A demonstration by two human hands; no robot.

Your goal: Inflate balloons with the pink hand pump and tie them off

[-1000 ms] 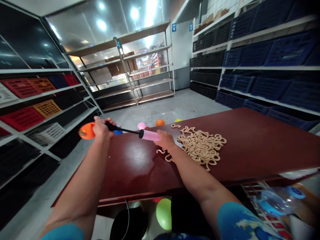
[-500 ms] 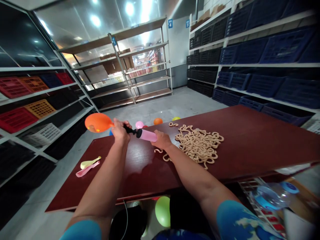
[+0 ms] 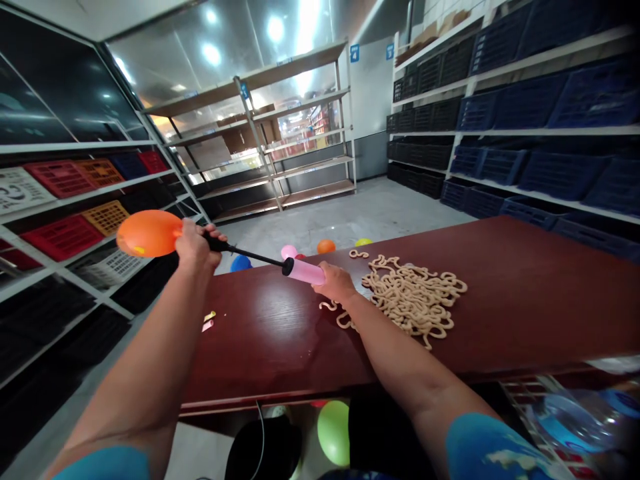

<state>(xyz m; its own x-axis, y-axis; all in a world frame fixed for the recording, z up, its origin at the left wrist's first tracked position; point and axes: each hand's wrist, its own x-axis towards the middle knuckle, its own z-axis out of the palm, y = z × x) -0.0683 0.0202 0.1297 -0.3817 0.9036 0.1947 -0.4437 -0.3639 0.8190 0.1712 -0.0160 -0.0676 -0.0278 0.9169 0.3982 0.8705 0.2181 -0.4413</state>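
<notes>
An inflated orange balloon (image 3: 149, 233) sticks out to the left of my left hand (image 3: 194, 241), which is closed around its neck and the black end of a hand balloon pump. The pump's thin black rod (image 3: 257, 256) is drawn far out of its pink barrel (image 3: 306, 271). My right hand (image 3: 336, 283) grips that barrel at its far end, above the dark red table (image 3: 530, 287). Partly hidden behind my left forearm, a flat yellow balloon (image 3: 210, 315) and a flat pink balloon (image 3: 207, 325) lie on the tabletop.
A heap of beige curly, rope-like pieces (image 3: 415, 293) lies right of my right hand. Beyond the table, blue (image 3: 241, 263), pink (image 3: 289, 252) and orange (image 3: 326, 246) balloons rest on the floor. A green balloon (image 3: 334, 432) sits below the front edge. Crate-filled shelves (image 3: 505, 170) stand right.
My left hand has moved left with the orange balloon and the pump's black end, pulling the rod out of the barrel. My right hand still holds the barrel. The view has shifted slightly.
</notes>
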